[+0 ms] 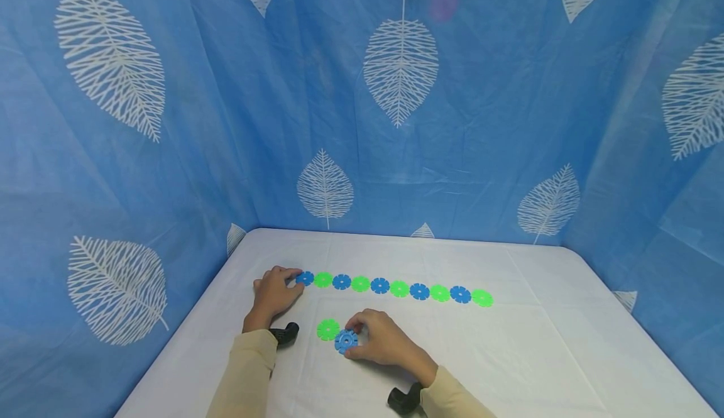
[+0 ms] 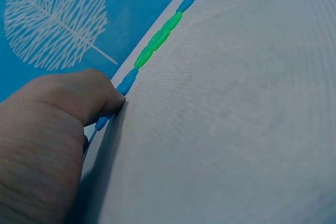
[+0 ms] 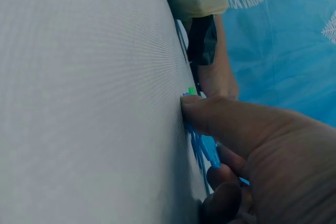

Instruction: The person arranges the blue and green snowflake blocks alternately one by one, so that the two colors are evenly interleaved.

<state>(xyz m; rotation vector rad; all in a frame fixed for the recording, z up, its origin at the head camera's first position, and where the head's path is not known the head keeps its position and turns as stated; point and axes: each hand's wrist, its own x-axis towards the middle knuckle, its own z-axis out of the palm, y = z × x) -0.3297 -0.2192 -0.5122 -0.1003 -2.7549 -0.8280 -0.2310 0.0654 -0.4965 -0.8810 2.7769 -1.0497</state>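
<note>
A row of notched snowflake discs, alternating blue and green, lies across the table. My left hand [image 1: 274, 293] pinches the blue snowflake disc [image 1: 306, 278] at the row's left end between thumb and fingers; the left wrist view shows the thumb at that disc's near edge. Closer to me, my right hand [image 1: 386, 340] grips another blue snowflake disc [image 1: 346, 341] by its edges. Just left of it sits a loose green snowflake disc [image 1: 327, 329], touching or slightly overlapped; I cannot tell which. In the right wrist view, the gripped blue disc [image 3: 209, 149] is tilted and partly hidden by fingers.
The row ends at the right with a green disc [image 1: 482, 298]. A white cloth covers the table [image 1: 537, 355]. Blue curtains [image 1: 469, 91] with white leaf prints surround its back and sides. Black wrist devices [image 1: 403, 400] sit at both cuffs.
</note>
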